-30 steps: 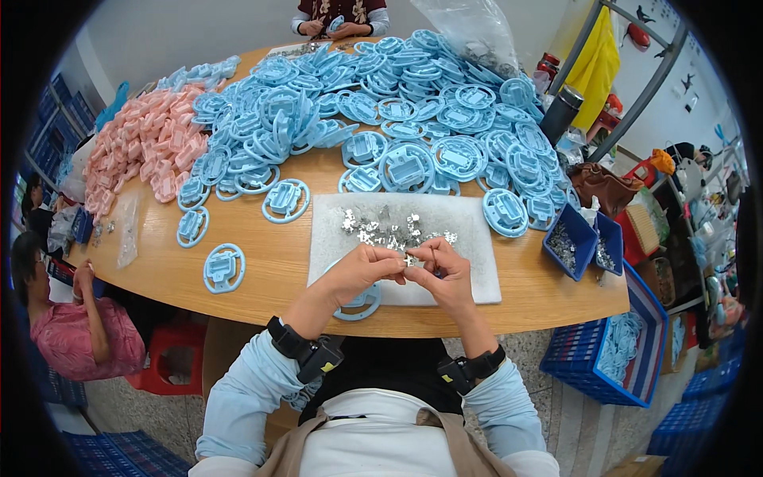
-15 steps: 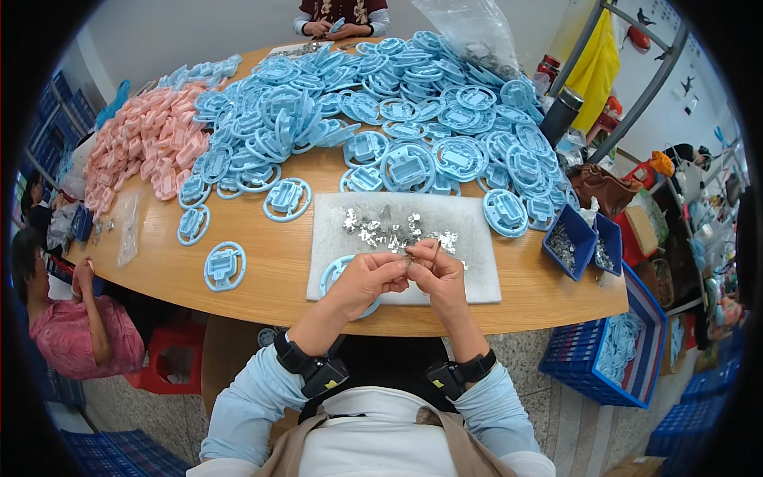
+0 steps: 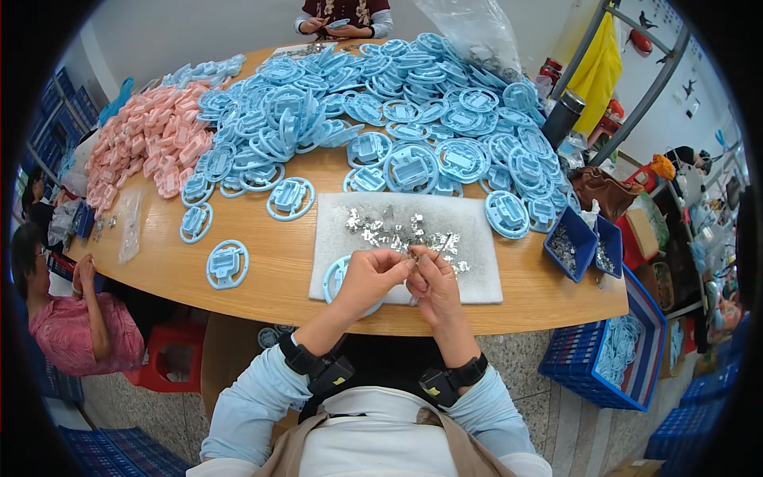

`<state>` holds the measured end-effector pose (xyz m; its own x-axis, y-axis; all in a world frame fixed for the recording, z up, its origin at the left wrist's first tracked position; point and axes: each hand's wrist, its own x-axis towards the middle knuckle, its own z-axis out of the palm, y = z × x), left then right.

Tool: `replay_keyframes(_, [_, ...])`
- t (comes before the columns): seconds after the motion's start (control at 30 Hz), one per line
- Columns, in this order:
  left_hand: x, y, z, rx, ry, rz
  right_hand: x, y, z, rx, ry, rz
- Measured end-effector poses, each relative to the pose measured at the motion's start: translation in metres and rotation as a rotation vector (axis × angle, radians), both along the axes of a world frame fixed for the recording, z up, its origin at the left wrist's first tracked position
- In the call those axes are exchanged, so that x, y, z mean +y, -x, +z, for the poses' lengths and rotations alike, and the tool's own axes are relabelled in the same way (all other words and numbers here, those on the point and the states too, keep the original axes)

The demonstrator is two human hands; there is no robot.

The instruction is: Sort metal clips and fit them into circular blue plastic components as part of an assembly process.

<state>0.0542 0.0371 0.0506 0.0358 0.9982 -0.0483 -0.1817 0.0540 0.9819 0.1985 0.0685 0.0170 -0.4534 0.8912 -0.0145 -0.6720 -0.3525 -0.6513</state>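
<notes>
Above a white foam pad (image 3: pixel 327 219), my hands meet at the fingertips. My left hand (image 3: pixel 367 277) is closed in a pinch, and my right hand (image 3: pixel 435 290) is closed against it. A small metal piece (image 3: pixel 412 255) shows between the fingertips, mostly hidden by them. Just beyond my fingers, small shiny metal clips (image 3: pixel 369 229) lie scattered on the pad. A round light blue plastic part (image 3: pixel 332 274) rests on the pad's near left side, partly covered by my left hand and wrist.
Piled light blue plastic parts (image 3: pixel 278 111) fill the table's far side, with pink parts (image 3: pixel 147 143) to their left. Blue bins (image 3: pixel 571 245) of metal pieces stand at right. A blue crate (image 3: pixel 580 350) sits below. Co-workers sit at left (image 3: pixel 83 326) and across (image 3: pixel 342 20).
My right hand has turned, its fingers now pointing more upward, and a thin dark rod seen at its fingers before no longer shows there. My left hand stays almost in place.
</notes>
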Motion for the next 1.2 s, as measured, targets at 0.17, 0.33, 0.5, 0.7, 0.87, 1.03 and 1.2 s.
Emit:
replay_keyframes(0.17, [-0.002,-0.002,-0.005,0.075,-0.096,0.088,-0.001,0.004,0.004,0.011,0.091,-0.043])
replay_keyframes(0.33, [0.003,-0.004,0.001,-0.023,0.051,0.074,-0.003,0.006,-0.001,0.002,0.133,-0.016])
replay_keyframes(0.5, [0.005,0.002,-0.001,-0.033,0.123,0.034,-0.002,0.005,-0.006,-0.02,0.089,0.0])
replay_keyframes(0.7, [0.007,0.012,-0.003,-0.014,0.151,-0.013,-0.003,0.003,-0.01,-0.087,0.038,0.025])
replay_keyframes(0.87, [-0.001,0.005,-0.008,0.028,-0.014,0.12,-0.007,0.004,-0.004,-0.333,-0.086,-0.042])
replay_keyframes(1.03, [-0.009,0.002,0.0,0.582,-0.408,0.16,-0.01,-0.003,-0.007,-0.33,-0.086,-0.046])
replay_keyframes(1.2, [-0.009,0.012,0.002,1.061,-0.851,0.158,-0.012,-0.004,-0.004,-0.144,0.154,0.08])
